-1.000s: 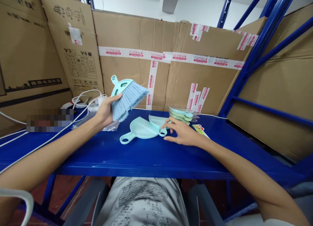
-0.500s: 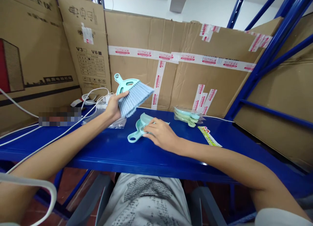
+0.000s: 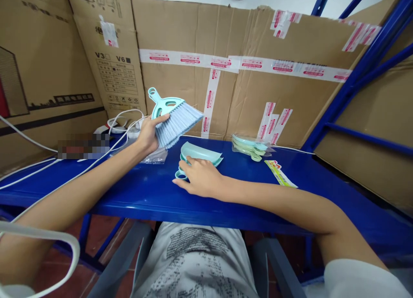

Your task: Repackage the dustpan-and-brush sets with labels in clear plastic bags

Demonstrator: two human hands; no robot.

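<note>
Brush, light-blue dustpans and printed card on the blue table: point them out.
Brush (image 3: 178, 123): head view, on the bristles.
Dustpans (image 3: 200, 152): head view, on the upper pan's scoop.
Printed card (image 3: 280, 174): head view, near its middle.

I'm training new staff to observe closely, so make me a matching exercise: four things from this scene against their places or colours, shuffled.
Things
1. Brush
2. Dustpans
3. Wrapped pack
4. Card

Places or colours
A. White, with yellow-green and red print
B. Raised above the table in the left hand
C. Near the back of the table, in front of the taped cardboard
D. Overlapping on the table, with the right hand over them

Right pairs: 1-B, 2-D, 3-C, 4-A
</note>
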